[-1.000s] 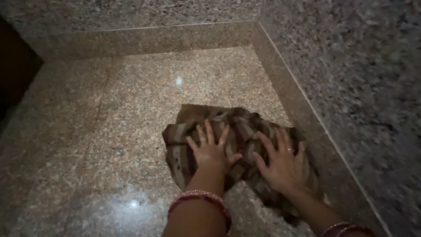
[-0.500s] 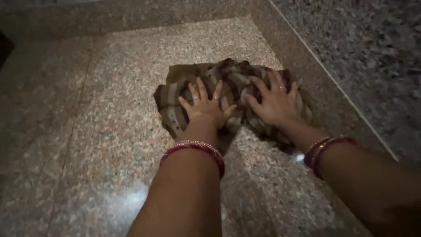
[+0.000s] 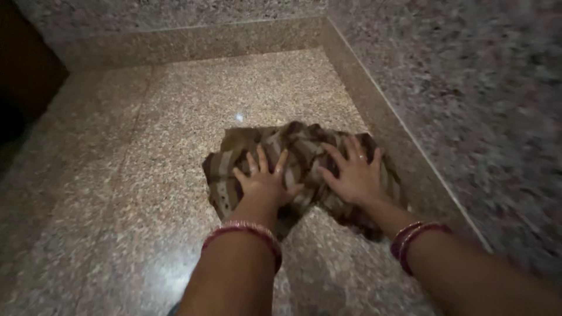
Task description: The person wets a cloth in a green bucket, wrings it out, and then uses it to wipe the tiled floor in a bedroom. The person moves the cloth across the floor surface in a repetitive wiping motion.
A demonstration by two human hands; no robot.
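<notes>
While open granite floor [image 3: 146,175] spreads leftward, left hand [image 3: 266,184] and right hand [image 3: 354,175] press flat, fingers splayed and gripping nothing, on a striped cloth [image 3: 298,146] beside the wall skirting [image 3: 404,152].

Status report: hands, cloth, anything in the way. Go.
Left hand and right hand flat on the cloth, fingers spread. Cloth bunched on the granite floor, close to the wall skirting. Nothing else near.

place: home interior, floor corner | floor [image 3: 146,175]: polished speckled granite, glossy light spot ahead of the grips | skirting [image 3: 374,117]: matching granite strip along far and right edges, close right of the right grip | walls [image 3: 468,88]: same granite cladding | dark doorway-like gap [image 3: 23,88]: far left | lighting: dim, indoor
</notes>
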